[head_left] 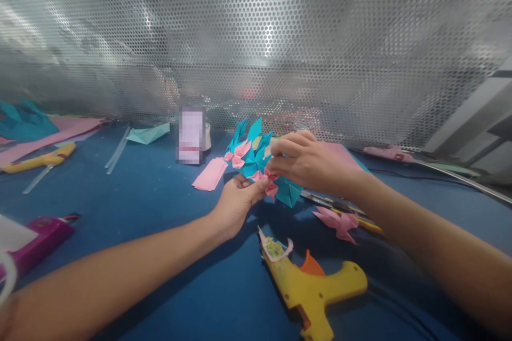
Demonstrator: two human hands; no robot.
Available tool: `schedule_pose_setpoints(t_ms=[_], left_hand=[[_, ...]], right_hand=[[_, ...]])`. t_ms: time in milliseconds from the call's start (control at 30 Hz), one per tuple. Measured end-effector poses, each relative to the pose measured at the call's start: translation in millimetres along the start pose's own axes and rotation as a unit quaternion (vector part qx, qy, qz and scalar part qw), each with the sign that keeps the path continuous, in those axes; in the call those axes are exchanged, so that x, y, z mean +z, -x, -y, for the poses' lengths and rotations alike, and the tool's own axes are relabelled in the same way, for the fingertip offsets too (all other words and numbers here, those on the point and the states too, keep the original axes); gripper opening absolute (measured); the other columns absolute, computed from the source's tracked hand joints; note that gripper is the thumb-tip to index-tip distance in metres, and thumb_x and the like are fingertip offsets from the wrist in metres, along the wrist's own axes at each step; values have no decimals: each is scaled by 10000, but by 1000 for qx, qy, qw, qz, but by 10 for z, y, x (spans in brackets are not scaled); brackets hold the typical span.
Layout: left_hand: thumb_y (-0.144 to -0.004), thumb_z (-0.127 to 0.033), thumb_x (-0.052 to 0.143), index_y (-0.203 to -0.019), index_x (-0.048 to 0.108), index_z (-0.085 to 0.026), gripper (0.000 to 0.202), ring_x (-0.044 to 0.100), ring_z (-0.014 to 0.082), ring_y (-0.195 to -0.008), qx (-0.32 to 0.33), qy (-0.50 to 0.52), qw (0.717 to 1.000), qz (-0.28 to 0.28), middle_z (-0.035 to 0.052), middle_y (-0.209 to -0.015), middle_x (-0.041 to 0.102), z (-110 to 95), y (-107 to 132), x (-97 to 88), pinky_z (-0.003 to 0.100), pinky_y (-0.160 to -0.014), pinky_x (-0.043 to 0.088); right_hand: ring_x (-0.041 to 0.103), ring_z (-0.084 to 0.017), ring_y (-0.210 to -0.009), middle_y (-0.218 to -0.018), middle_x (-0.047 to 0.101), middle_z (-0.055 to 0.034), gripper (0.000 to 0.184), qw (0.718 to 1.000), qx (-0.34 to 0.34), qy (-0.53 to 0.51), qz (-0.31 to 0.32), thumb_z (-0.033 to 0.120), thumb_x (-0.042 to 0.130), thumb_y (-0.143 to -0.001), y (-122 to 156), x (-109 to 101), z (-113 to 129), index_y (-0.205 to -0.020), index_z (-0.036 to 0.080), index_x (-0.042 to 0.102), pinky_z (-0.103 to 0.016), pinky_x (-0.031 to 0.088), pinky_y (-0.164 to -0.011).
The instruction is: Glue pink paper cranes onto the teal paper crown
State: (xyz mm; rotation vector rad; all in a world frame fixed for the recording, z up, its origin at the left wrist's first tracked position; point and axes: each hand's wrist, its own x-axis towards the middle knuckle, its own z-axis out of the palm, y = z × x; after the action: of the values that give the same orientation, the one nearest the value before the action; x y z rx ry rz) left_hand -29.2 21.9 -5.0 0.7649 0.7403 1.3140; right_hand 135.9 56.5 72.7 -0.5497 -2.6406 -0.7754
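Above the blue table, my left hand [236,202] is closed around the near side of a teal folded-paper piece [253,159] with several pointed petals. Its thumb presses by a pink folded-paper flower [272,190] on the front of that piece. My right hand [306,162] reaches in from the right, fingers pinched together at the same pink flower and touching it; the fingertips partly hide the contact. Another pink paper flower [239,154] sits among the teal petals further left. Below the hands lies a yellow glue gun [298,282] with an orange trigger, nozzle pointing up and left.
Pink paper strips [210,174] and a pixelated box-like object [191,135] stand left of the hands. A loose pink folded flower [340,222] lies by some cutters on the right. Further left are a yellow-handled tool [60,154] and a purple device [44,239]. Perforated metal [256,26] walls the back.
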Motion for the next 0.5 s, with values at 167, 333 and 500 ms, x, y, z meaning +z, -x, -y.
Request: schedule_pose_setpoints(t_ms=[167,333,500], left_hand=[[-613,-179,783,-642,518,-149,269,624,87,-653,-16,38,999,19,-30,-665,643,-24,1,5,235,-712,505],[-628,-158,774,-701,566,-155,221,632,83,-692,-28,59,998,19,-30,-704,660,-42,15,21,209,-706,504],[-633,-188,772,-731,589,-157,210,625,84,-687,-30,46,998,29,-29,-710,665,-57,11,25,206,-704,495]], right_hand=[[450,-175,-848,-869,589,-46,190,1000,13,-15,-12,295,526,-891,-6,-4,1,-813,226,685,-296,290,-757],[465,-178,-844,-860,600,-47,186,998,18,-56,-14,297,533,-886,-8,10,-14,-834,235,700,-307,295,-754],[488,-180,-867,-858,618,-34,145,993,47,-102,-31,297,570,-863,18,46,-102,-880,258,709,-314,306,-765]])
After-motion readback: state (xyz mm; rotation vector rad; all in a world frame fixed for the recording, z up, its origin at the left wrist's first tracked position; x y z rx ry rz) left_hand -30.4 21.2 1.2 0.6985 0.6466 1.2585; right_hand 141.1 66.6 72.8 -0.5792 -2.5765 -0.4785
